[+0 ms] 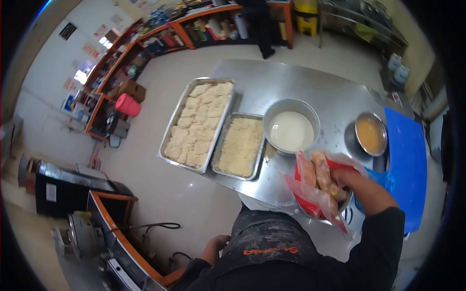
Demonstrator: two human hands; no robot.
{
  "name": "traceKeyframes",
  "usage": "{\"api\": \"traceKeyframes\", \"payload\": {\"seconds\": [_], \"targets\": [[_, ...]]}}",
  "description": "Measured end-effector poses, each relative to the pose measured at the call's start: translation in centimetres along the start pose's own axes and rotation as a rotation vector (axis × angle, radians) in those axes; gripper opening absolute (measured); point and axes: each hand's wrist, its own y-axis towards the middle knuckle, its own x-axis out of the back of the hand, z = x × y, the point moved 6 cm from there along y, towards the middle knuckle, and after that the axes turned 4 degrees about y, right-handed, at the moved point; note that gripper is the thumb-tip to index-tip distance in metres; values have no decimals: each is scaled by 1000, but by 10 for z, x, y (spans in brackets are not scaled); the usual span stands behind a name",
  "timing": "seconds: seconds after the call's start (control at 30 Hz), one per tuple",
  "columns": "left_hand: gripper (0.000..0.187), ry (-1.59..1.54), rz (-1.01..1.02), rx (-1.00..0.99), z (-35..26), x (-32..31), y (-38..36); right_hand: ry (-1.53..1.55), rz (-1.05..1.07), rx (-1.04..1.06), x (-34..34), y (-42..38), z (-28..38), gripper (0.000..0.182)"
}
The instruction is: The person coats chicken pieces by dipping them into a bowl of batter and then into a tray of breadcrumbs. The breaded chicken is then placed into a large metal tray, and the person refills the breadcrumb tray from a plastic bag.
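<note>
My right hand [352,182] grips a clear plastic bag with red print [315,186] that holds several pale meat pieces, held over a metal bowl at the table's near edge. My left hand [214,246] hangs low beside my dark apron, away from the table, holding nothing that I can see. In front of the bag stands a round metal pot of white batter [291,130]. Left of it lie a small tray of breadcrumbs [239,145] and a long tray of breaded cutlets [196,121].
A small metal bowl of orange liquid [371,134] sits next to a blue cutting board [407,160] on the steel table [291,82]. Orange shelving lines the far wall, where a person in dark clothes [259,24] stands. A pink bucket [128,104] sits on the floor left.
</note>
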Motion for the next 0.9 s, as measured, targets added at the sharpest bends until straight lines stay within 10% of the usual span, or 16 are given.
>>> {"api": "traceKeyframes", "payload": {"seconds": [0.17, 0.4, 0.57, 0.9], "targets": [[44, -352, 15, 246, 13, -15, -7, -88, -54, 193, 13, -27, 16, 23], [43, -192, -142, -243, 48, -24, -35, -412, -68, 425, 24, -43, 16, 22], [43, -446, -55, 202, 46, -19, -15, -365, -277, 524, 32, -69, 33, 23], [45, -246, -68, 174, -2, 18, 4, -161, -150, 395, 25, -47, 29, 20]]}}
